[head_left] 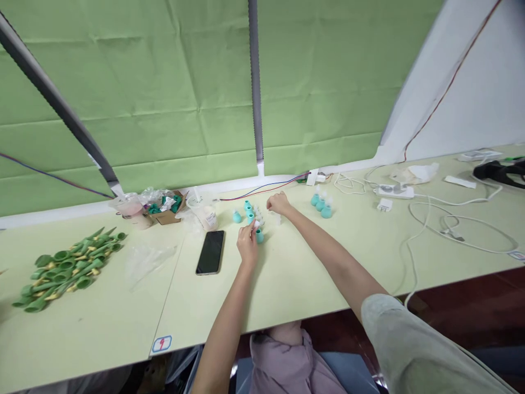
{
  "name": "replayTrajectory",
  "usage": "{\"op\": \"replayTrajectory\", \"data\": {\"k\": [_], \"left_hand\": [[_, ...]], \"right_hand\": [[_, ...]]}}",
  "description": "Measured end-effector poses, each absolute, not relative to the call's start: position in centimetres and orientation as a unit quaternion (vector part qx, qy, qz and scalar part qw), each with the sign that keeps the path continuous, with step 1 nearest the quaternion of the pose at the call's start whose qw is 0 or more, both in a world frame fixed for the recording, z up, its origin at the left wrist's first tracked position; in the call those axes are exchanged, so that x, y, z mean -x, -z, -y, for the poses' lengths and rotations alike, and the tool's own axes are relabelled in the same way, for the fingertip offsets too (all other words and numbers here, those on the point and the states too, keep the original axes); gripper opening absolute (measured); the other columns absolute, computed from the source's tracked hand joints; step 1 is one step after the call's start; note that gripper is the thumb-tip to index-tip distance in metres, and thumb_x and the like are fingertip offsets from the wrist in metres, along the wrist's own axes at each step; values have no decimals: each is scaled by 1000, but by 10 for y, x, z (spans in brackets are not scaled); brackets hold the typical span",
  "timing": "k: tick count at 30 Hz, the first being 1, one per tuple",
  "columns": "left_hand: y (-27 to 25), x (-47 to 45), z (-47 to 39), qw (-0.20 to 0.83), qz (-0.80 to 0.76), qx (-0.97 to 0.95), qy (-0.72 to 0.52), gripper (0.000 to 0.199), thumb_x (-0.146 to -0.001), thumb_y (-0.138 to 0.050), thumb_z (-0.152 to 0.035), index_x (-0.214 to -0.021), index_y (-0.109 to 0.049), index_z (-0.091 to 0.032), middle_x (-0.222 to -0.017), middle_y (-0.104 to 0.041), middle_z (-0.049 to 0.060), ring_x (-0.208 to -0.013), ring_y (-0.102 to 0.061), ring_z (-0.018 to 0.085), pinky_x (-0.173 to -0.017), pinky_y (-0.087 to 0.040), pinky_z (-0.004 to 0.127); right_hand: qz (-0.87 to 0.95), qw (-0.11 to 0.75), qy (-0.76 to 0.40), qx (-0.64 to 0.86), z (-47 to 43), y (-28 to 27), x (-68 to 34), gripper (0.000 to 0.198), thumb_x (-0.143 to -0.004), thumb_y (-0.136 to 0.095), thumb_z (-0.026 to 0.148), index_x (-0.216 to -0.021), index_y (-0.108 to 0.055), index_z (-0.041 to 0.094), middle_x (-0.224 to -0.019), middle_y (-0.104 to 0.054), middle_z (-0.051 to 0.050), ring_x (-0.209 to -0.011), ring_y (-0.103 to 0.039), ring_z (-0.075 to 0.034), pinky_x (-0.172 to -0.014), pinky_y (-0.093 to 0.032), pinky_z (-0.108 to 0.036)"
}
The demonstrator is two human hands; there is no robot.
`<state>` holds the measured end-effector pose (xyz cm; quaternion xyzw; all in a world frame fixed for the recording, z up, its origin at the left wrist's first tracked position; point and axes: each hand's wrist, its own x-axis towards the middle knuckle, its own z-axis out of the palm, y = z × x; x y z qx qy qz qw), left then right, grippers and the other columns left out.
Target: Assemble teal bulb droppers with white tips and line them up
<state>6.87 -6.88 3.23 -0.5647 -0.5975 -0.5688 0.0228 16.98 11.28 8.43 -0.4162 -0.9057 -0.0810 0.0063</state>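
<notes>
My left hand (247,241) is closed, its fingertips at a small white piece (256,224) just over a teal round-bottomed bottle (260,236) that touches or nearly touches the fingers. My right hand (279,203) is held farther back with the fingers curled together; whatever is between them is hidden. Beneath and beside it are small translucent white pieces (278,219) on the table. Several more teal bottles (237,217) stand left of the white pieces. A separate group of teal bottles with white tops (326,210) stands right of my right hand.
A black phone (210,252) lies left of my left hand. Behind it are a plastic cup (203,210) and a cardboard box (167,216). Green tubular parts (68,271) are heaped at far left. White cables and a power strip (394,191) lie on the right. A green cloth hangs behind.
</notes>
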Motion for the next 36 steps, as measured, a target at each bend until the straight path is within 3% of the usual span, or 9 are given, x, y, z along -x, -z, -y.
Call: {"op": "replayTrajectory", "data": {"k": [4,13,26,36], "left_hand": [[-33,-67,69,5,597,556,578,31,-85,-45,-25,-113,-58,-23,-86,-63,6,-83,-53,17,-73,-40,31],[-33,-65,69,31,609,559,562,32,-86,-42,-25,-115,-57,-22,-88,-63,7,-85,-53,18,-74,-41,31],[-31,-64,67,46,614,566,548,32,-87,-41,-25,-116,-55,-23,-83,-62,6,-82,-52,17,-70,-40,30],[-33,-64,68,1,594,543,593,30,-84,-46,-26,-111,-59,-25,-82,-62,5,-80,-53,18,-70,-39,31]], "right_hand": [[922,-21,120,368,-107,-84,-163,14,-74,-59,17,-81,-70,21,-91,-68,-10,-92,-56,-21,-87,-24,-36],[928,-60,177,323,-102,-73,-137,18,-76,-57,15,-91,-67,13,-94,-66,-16,-96,-55,-24,-89,-24,-38],[930,-50,126,341,-111,-75,-149,17,-74,-57,18,-83,-70,23,-90,-68,-10,-88,-57,-20,-83,-26,-35],[929,-55,160,328,-102,-75,-148,19,-77,-52,13,-85,-69,18,-92,-66,-14,-91,-56,-22,-84,-25,-37]]}}
